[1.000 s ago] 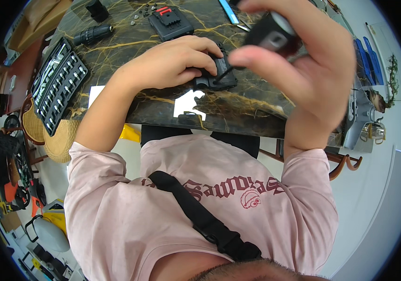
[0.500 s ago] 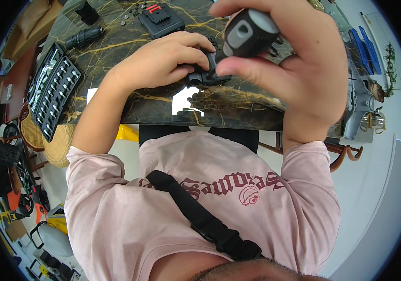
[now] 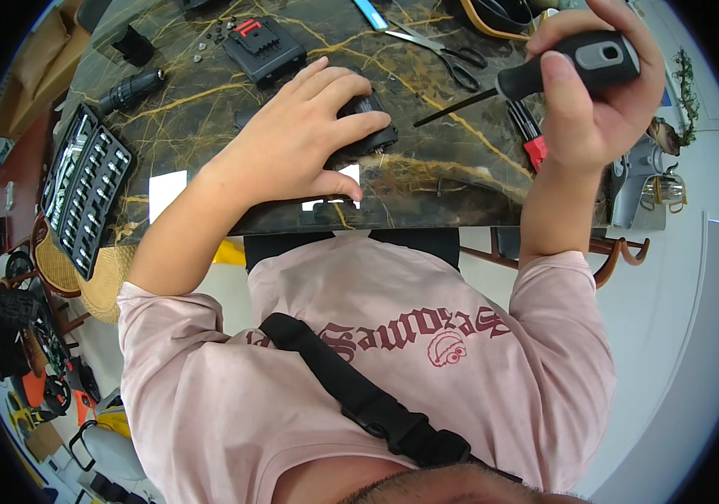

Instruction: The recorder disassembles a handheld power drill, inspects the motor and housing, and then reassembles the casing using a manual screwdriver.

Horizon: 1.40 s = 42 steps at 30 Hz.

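Observation:
My right hand (image 3: pixel 595 109) is closed around a black-and-grey screwdriver (image 3: pixel 569 67), its dark shaft angled down-left with the tip off to the right of a black plastic part (image 3: pixel 376 137). My left hand (image 3: pixel 300 134) rests over that part, fingers spread and slightly bent, thumb stretched out toward the table edge; much of the part is hidden under it. Just above lies a black housing with a red piece (image 3: pixel 265 55), beside small loose bits. Scissors (image 3: pixel 460 67) and red-handled tools (image 3: pixel 532 144) lie near the screwdriver.
The dark marble table (image 3: pixel 443 197) has an open socket case (image 3: pixel 90 181) and a black cylindrical piece (image 3: pixel 131 90) at left, a blue cutter (image 3: pixel 369 13) at the back and a glass pot (image 3: pixel 662 191) at right. Chairs (image 3: pixel 616 260) and floor clutter flank me.
The screwdriver has come away from the black part and turned sideways, up and right in my right hand. My left hand's thumb has swung outward as its fingers spread.

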Motion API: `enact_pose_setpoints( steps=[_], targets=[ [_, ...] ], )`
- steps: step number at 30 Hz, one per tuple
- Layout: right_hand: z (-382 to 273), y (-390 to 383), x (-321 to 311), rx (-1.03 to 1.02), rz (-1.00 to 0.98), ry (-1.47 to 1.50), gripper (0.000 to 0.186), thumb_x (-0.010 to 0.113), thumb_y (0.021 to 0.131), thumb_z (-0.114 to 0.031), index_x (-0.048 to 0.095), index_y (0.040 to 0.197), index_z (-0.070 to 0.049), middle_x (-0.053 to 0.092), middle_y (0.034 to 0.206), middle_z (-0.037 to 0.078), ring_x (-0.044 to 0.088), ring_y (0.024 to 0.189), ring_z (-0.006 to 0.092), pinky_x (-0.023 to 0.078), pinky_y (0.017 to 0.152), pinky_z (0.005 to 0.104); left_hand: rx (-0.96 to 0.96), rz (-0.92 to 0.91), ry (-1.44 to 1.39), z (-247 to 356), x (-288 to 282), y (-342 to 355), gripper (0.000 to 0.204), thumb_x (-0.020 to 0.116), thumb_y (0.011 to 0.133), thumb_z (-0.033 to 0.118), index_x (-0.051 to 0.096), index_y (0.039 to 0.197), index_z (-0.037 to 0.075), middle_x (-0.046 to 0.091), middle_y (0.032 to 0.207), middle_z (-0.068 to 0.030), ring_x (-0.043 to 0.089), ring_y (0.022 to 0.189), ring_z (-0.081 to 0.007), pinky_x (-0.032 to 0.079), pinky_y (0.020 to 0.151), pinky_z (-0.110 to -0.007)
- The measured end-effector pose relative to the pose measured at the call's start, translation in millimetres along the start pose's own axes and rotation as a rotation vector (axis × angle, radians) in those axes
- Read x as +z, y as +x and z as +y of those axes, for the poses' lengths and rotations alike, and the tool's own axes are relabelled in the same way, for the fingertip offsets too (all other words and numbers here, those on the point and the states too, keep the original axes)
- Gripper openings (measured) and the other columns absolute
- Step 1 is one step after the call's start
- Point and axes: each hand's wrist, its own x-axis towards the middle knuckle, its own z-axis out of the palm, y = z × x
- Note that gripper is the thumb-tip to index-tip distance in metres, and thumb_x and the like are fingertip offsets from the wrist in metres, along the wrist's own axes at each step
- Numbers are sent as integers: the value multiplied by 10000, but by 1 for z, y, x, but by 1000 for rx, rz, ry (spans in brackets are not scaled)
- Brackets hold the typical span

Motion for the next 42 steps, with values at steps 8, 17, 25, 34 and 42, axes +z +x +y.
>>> enact_pose_setpoints(
  steps=[8, 17, 25, 34, 42],
  targets=[
    [19, -24, 6, 9, 146, 146, 559, 694, 814, -191, 456, 1274, 20, 603, 756, 87, 524, 628, 102, 415, 605, 222, -14, -52, -42, -2, 13, 3, 807, 787, 653, 559, 601, 1320, 143, 532, 1424, -128, 483, 1358, -359, 362, 1171, -529],
    [-1, -16, 8, 25, 68, 68, 560, 674, 810, -127, 450, 1298, 31, 613, 761, 81, 543, 646, 106, 437, 598, 220, 17, -67, 6, -2, 13, 4, 883, 754, 637, 595, 588, 1376, 140, 540, 1408, -135, 485, 1346, -378, 380, 1154, -527],
    [-10, -16, 15, 454, 124, 258, 561, 679, 818, -108, 454, 1310, 40, 626, 779, 87, 561, 662, 105, 444, 604, 212, 26, -63, 10, -3, 13, 3, 871, 757, 635, 586, 595, 1366, 141, 545, 1405, -140, 494, 1339, -380, 387, 1152, -514],
    [24, -28, 13, 64, 149, 224, 565, 690, 800, -58, 453, 1301, 50, 634, 805, 83, 555, 664, 86, 449, 609, 204, 36, -74, 4, -4, 14, 5, 825, 754, 673, 571, 595, 1351, 130, 546, 1402, -146, 492, 1342, -379, 382, 1158, -514],
    [-4, -4, 20, -6, 14, 35, 732, 934, 716, -203, 525, 1274, 35, 692, 982, 157, 628, 719, 119, 497, 615, 202, 14, -59, -21, -6, 15, 2, 839, 753, 695, 578, 575, 1359, 97, 555, 1407, -146, 499, 1335, -385, 374, 1165, -518]
  ],
)
